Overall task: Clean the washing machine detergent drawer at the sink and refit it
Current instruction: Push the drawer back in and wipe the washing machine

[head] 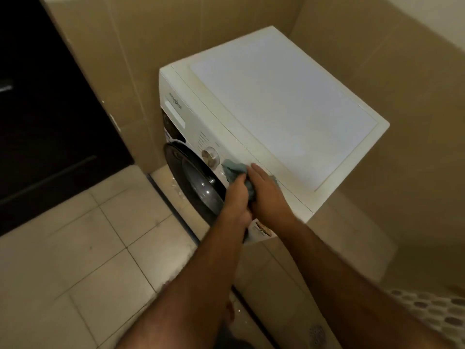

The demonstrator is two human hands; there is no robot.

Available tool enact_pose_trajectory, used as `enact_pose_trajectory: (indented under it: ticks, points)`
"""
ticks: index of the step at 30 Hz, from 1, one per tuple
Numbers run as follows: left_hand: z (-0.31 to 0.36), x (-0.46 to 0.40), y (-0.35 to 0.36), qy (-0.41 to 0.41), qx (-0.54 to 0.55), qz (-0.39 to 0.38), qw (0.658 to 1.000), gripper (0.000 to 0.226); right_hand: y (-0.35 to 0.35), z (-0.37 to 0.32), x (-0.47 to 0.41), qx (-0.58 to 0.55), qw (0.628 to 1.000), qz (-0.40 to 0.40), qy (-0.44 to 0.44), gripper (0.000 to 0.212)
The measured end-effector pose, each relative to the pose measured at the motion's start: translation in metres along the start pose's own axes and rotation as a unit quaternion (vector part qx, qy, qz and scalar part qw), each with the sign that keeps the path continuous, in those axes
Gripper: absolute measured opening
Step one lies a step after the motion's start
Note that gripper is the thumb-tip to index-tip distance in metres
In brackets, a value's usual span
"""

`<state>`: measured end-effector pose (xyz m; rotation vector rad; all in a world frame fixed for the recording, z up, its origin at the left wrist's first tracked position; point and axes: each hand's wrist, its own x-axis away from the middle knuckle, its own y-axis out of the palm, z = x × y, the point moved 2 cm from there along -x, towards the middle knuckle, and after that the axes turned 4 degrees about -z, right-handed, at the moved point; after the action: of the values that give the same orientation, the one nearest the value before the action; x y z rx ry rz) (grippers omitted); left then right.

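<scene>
A white front-loading washing machine [276,109] stands in a tiled corner, seen from above. Its detergent drawer [175,113] sits flush in the upper left of the front panel. A grey-blue cloth [234,168] lies bunched against the control panel, just right of the silver dial [210,156]. My left hand [236,197] grips the lower part of the cloth from below. My right hand [266,190] lies over the cloth with its fingers stretched out, pressing it against the panel's top edge. Part of the cloth is hidden between the two hands.
The dark round door [193,177] of the machine is closed. A dark wooden door [45,117] fills the left. Beige tile walls enclose the machine at the back and right. Light floor tiles [88,248] lie at lower left, and a mosaic surface [432,316] shows at lower right.
</scene>
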<state>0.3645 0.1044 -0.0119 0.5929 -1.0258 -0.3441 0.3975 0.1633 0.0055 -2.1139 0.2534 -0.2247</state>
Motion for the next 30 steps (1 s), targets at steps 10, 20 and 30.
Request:
enact_pose_trajectory:
  ticks: [10,20,30]
  points:
    - [0.087,0.045,0.008,0.152,0.021,0.061,0.986,0.031,-0.05,-0.072,-0.017,-0.286,0.957,-0.041,0.031,0.027]
    - [0.146,0.075,0.036,0.251,-0.093,0.062,0.962,0.044,-0.082,-0.102,-0.029,-0.521,0.828,-0.074,0.196,0.04]
    - [0.229,0.059,0.083,0.222,-0.363,-0.043,0.904,0.018,-0.112,-0.141,-0.12,-0.601,0.759,0.104,0.225,0.032]
